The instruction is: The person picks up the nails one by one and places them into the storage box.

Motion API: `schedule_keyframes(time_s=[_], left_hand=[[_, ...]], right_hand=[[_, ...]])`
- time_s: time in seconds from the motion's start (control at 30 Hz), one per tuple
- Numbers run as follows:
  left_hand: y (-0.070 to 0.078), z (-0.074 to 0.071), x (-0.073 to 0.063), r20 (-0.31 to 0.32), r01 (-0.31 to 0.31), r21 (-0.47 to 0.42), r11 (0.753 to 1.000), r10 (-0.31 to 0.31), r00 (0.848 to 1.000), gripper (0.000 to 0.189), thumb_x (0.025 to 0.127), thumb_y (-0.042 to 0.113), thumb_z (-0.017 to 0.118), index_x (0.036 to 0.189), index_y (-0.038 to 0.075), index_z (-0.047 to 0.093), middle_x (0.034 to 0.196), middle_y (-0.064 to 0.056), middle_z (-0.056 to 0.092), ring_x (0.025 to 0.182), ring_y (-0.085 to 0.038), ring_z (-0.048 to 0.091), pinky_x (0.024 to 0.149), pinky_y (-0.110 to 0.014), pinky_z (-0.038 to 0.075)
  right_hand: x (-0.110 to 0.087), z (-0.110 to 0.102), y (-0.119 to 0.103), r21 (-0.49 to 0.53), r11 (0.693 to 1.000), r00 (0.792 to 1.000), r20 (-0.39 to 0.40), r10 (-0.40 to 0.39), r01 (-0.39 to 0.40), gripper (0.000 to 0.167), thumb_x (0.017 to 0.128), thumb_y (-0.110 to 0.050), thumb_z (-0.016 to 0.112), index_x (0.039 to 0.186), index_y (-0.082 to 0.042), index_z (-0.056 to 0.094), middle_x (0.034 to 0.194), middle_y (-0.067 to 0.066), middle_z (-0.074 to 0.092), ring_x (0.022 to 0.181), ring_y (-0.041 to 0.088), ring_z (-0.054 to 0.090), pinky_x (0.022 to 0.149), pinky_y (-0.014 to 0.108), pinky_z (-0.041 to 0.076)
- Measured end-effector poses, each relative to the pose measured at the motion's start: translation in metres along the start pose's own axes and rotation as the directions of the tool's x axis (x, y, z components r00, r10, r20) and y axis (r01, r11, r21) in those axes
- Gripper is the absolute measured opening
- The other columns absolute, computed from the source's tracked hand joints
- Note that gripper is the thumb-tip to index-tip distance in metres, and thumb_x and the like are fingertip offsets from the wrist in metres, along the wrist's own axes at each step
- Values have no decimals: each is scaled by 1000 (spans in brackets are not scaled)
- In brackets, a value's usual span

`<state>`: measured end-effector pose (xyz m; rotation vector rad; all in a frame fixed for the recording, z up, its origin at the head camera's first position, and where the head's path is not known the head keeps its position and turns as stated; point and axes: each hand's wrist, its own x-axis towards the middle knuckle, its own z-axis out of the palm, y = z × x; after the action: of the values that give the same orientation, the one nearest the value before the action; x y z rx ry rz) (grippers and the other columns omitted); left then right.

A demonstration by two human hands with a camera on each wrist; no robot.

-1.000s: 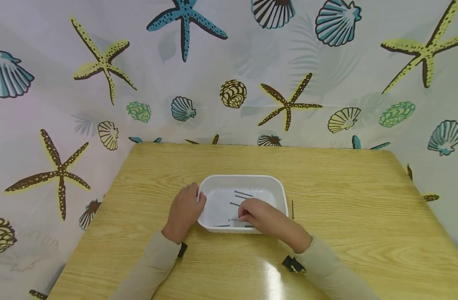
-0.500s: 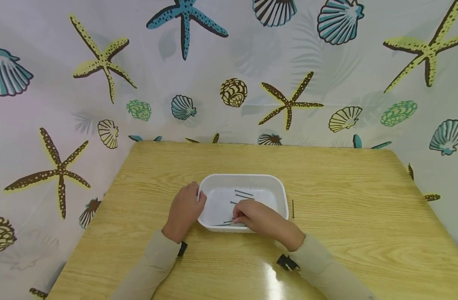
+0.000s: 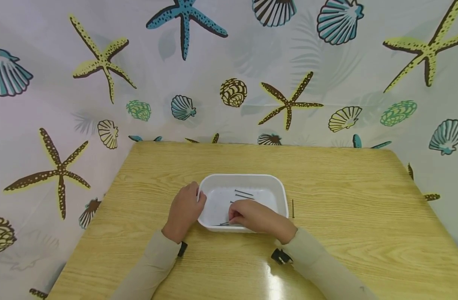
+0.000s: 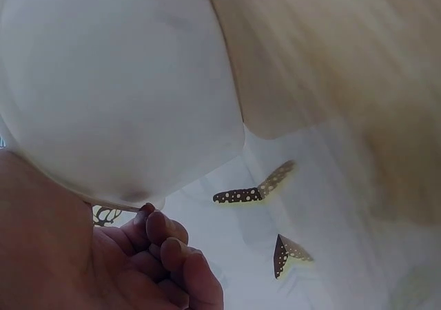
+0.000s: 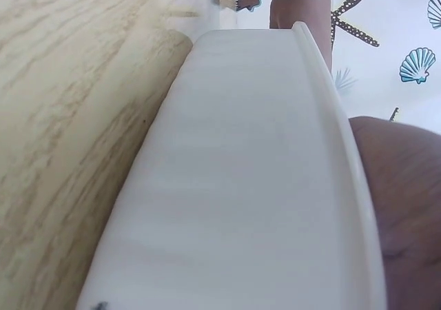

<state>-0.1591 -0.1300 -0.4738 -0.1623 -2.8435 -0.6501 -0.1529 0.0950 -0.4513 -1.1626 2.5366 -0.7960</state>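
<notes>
A white rectangular plastic tray stands on the wooden table, with several thin dark nails lying in it. My left hand grips the tray's left end at the rim; in the left wrist view its curled fingers show beneath the rim. My right hand reaches over the front wall into the tray and pinches a nail near the front left. The fingertips' hold is partly hidden by the hand. In the right wrist view the tray's outer wall hides those fingers.
A single nail lies on the table just right of the tray. The wood-grain table extends on all sides of it. Behind and beside the table hangs a white curtain printed with starfish and shells.
My right hand has shifted left inside the tray, and the nail at its fingertips has moved left and slightly toward the front wall. The left hand and the tray stay put.
</notes>
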Motion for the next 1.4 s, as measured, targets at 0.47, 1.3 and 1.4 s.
schedule_keyframes(time_s=[0.47,1.3,1.4], left_hand=[[0,0,1,25,14,-12,1000,-14,1000,19,89,20,54,77,9,45,64,-3,43,58,-17,41,49,-29,34],[0,0,1,6,0,0,1000,0,1000,19,89,21,52,76,9,45,64,-3,42,57,-18,41,49,-29,34],[-1,1,0,-1,-5,2,1000,5,1000,19,89,21,51,75,10,45,64,-3,42,57,-18,41,49,-30,33]], right_hand=[[17,3,0,22,999,995,87,-38,36,9,85,-17,67,78,-14,62,74,-8,59,68,3,50,65,20,42],[30,18,12,51,999,989,148,-20,13,8,85,-18,67,79,-16,63,72,-10,57,67,2,50,64,20,42],[30,18,12,50,999,989,146,-18,11,8,85,-17,67,79,-16,63,72,-10,57,67,2,49,65,20,42]])
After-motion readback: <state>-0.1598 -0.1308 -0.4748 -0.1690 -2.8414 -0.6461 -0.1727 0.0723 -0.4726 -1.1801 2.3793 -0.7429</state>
